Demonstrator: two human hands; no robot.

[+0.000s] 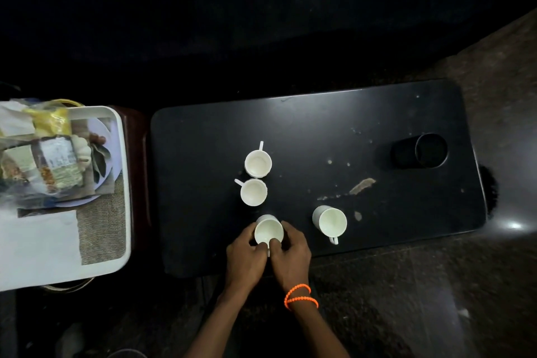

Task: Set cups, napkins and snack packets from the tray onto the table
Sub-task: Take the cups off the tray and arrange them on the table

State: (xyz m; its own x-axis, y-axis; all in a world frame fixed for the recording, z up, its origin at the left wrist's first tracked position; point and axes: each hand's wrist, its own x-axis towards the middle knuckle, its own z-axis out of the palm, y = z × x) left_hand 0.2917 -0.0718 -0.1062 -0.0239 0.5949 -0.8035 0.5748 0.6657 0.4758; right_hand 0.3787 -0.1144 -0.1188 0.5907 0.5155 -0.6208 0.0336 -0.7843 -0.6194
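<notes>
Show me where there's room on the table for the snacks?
Bare room: the black table's far strip beyond the white cups, and the left end beside the white tray. Crowded: the near middle, where both hands hold a cup.

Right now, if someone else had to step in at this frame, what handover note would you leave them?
Left hand and right hand: both closed around one small white ceramic cup at the near edge of the black rectangular table; whether it rests on the table is unclear.
Done: three more white cups on the table, two in line beyond the held one, one to its right.
Left: the snack packets and white paper napkins lie on the white plastic tray to the left.
A black cylindrical holder lies at the table's far right.
</notes>
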